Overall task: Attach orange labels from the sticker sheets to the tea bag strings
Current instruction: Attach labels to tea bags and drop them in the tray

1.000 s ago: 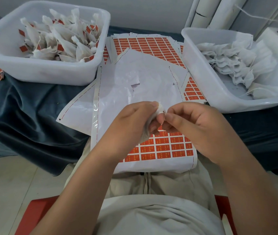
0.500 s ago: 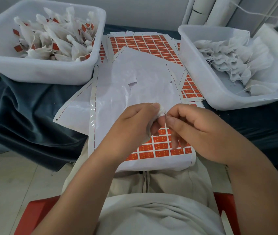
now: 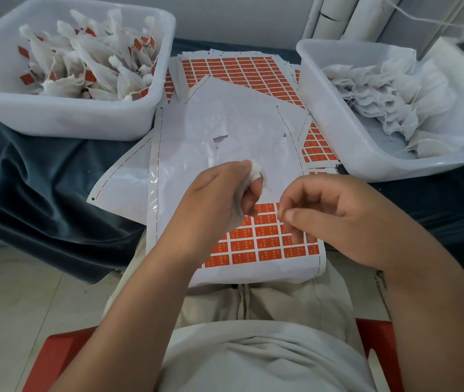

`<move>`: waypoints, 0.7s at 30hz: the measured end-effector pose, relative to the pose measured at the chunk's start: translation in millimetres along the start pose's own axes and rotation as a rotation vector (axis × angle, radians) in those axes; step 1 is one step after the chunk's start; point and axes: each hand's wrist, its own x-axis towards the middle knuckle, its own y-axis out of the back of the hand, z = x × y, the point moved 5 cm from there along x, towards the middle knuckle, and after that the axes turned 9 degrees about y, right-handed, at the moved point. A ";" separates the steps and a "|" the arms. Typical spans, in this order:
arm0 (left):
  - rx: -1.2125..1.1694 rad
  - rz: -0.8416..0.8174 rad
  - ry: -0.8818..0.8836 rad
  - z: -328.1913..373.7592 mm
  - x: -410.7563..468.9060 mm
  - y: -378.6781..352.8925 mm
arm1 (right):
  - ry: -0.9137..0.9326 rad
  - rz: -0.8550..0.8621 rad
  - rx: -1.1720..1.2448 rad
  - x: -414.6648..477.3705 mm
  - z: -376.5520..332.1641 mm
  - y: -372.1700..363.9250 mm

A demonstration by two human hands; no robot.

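**Change noted.** The left hand (image 3: 219, 199) and right hand (image 3: 335, 219), pressed fingertip to fingertip half a second ago, are now being held apart. The right hand is being lowered toward the partly used white sticker sheet with rows of orange rectangular labels (image 3: 256, 241) lying on the lap. This is judged to mean that the string is being freed and drawn out, and that a label is about to be picked; no label is yet attached.

**Task item.** A small white gauze tea bag (image 3: 256, 172) is being gripped in the curled fingers of the left hand above the sheet, with its top showing past the fingertips. A short length of thin white string (image 3: 266, 185) is hanging from it.

**Right hand.** Thumb and forefinger are being pinched together and the other fingers are curled. Whether the string is being held between them is too fine to tell.

**Containers.**
- The white plastic tub at left (image 3: 64, 117) is holding a heap of tea bags with orange labels (image 3: 89, 66) on their strings, judged finished.
- The white plastic tub at right (image 3: 324, 117) is holding plain white tea bags (image 3: 389, 94) with no labels seen, judged to be the waiting stock.

**Other.**
- A stack of full orange label sheets (image 3: 239, 69) is lying between the tubs.
- Stripped white backing paper (image 3: 225, 123) is lying over the stack.
- A dark blue cloth (image 3: 41, 193) is covering the table.
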 end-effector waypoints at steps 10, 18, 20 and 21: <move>-0.029 -0.021 -0.027 10.3 2.3 -7.3 | 0.144 0.206 -0.079 6.5 -9.3 -8.8; -0.220 -0.072 -0.069 10.4 1.1 -5.7 | 0.046 0.217 0.091 9.9 3.3 -8.2; -0.149 -0.073 -0.059 11.1 0.5 -8.2 | 0.084 0.207 0.119 12.1 3.3 -16.4; -0.180 -0.045 -0.034 10.0 0.3 -8.0 | 0.110 0.211 0.152 13.5 3.1 -21.0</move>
